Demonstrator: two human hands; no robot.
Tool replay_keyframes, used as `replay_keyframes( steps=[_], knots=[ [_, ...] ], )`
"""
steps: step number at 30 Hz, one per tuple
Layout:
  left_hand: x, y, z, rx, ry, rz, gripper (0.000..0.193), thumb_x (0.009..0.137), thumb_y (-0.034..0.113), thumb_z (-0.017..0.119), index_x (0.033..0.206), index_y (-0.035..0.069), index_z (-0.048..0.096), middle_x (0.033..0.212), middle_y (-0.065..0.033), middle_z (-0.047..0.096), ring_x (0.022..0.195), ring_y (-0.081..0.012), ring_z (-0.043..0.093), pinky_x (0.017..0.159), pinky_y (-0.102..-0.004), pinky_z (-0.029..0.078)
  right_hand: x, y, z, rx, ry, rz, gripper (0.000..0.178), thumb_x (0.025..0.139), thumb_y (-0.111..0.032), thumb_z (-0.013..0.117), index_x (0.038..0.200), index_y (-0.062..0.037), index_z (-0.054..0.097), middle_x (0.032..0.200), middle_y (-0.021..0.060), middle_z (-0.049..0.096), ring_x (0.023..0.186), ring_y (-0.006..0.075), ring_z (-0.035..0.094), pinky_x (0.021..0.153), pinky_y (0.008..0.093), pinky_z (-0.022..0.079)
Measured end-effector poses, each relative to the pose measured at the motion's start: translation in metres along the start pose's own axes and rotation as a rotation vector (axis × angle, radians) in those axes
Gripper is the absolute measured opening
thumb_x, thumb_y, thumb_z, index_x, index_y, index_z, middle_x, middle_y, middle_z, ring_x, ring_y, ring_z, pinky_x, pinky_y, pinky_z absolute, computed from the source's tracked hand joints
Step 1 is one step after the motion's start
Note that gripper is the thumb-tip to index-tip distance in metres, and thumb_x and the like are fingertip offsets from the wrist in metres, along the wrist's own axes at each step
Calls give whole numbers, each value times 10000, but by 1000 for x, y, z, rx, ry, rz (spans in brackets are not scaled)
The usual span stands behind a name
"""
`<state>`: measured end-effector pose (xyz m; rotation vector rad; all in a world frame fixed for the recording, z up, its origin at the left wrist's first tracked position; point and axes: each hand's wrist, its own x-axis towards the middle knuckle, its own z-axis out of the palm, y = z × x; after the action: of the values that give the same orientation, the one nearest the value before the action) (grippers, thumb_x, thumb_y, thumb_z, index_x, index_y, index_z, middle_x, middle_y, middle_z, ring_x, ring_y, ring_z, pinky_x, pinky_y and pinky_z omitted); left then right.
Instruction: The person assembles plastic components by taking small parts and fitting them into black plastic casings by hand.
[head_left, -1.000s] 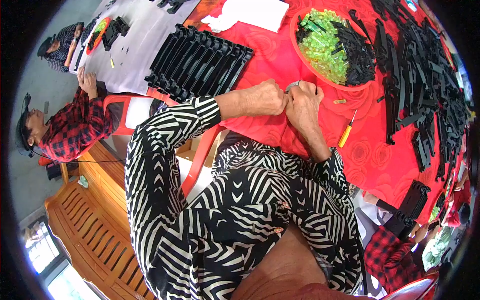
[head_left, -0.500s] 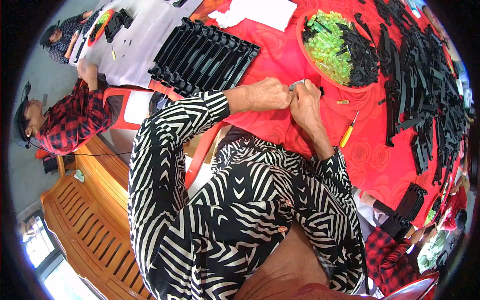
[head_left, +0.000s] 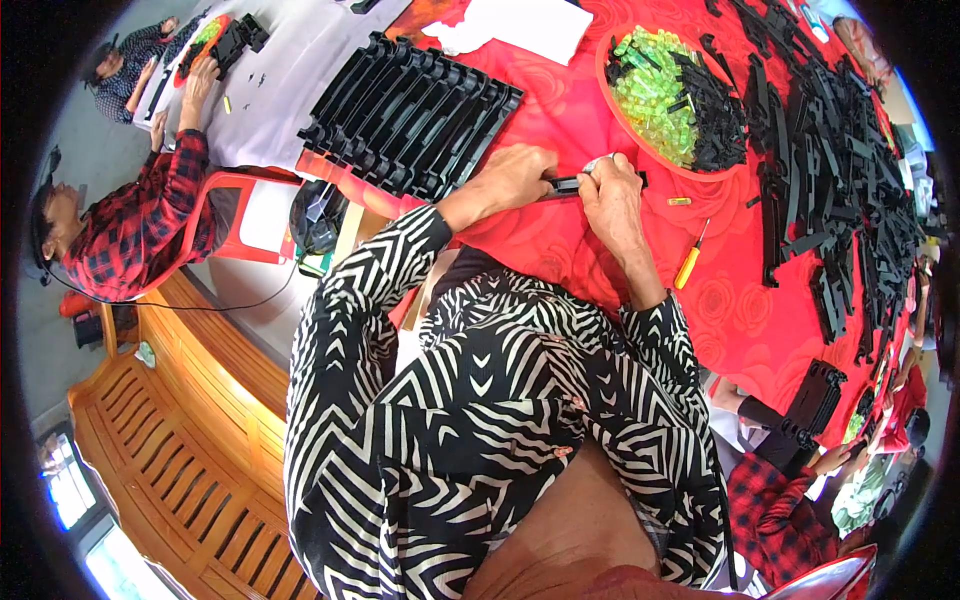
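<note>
Between my two hands lies a long narrow black plastic part [head_left: 566, 186], low over the red rose-patterned tablecloth [head_left: 545, 235]. My left hand [head_left: 512, 178] is closed round its left end. Fingers bent, my right hand [head_left: 613, 203] grips it farther right, and a short dark end sticks out past the knuckles. A small silvery-white thing [head_left: 598, 162] shows at the right fingertips, too covered to name. To the right lie a short yellow-green tube [head_left: 680, 202] and a screwdriver [head_left: 687, 266] with a yellow handle.
A row of black plastic parts [head_left: 415, 120] lies at the far left. Beyond my right hand stands a round red tray [head_left: 703, 176] of green tubes and black pieces. Black strips [head_left: 800, 170] are heaped at right. Co-workers sit left and right; a wooden bench [head_left: 190, 430] is behind left.
My left hand has drawn left, away from the right, uncovering the black part between them. The co-worker at left has reached forward to the tray on the pale table.
</note>
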<state>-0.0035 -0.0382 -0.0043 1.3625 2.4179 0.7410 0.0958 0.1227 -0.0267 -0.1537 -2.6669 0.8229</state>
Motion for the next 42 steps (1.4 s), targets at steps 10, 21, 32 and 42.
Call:
replay_keyframes(
  steps=[10,21,32,42],
  knots=[
    [-50,7,17,-175,360,62,352,720,188,741,1012,46,606,957,-124,605,909,-311,593,803,-388,477,1,4,-4,48,-36,48,191,715,-121,707,734,-33,539,743,133,509,743,340,525,649,473,400],
    [-48,10,41,42,384,43,362,704,181,714,1063,167,668,1022,-54,565,962,-252,509,816,-413,381,6,-3,-9,65,-37,44,217,690,-99,728,689,-28,523,680,106,483,694,318,516,604,465,390],
    [-41,11,49,-89,434,54,274,692,85,660,965,92,688,971,-70,572,928,-257,497,792,-393,380,11,-23,-19,-326,-177,183,397,642,-331,801,765,-12,600,865,155,564,871,349,539,724,473,431],
    [-39,14,61,-232,613,51,285,682,5,640,939,-2,518,1019,-198,559,906,-375,533,796,-431,431,28,-57,-21,-632,-374,413,549,671,-401,779,1010,9,642,1131,133,530,1085,332,495,859,566,426]
  ],
)
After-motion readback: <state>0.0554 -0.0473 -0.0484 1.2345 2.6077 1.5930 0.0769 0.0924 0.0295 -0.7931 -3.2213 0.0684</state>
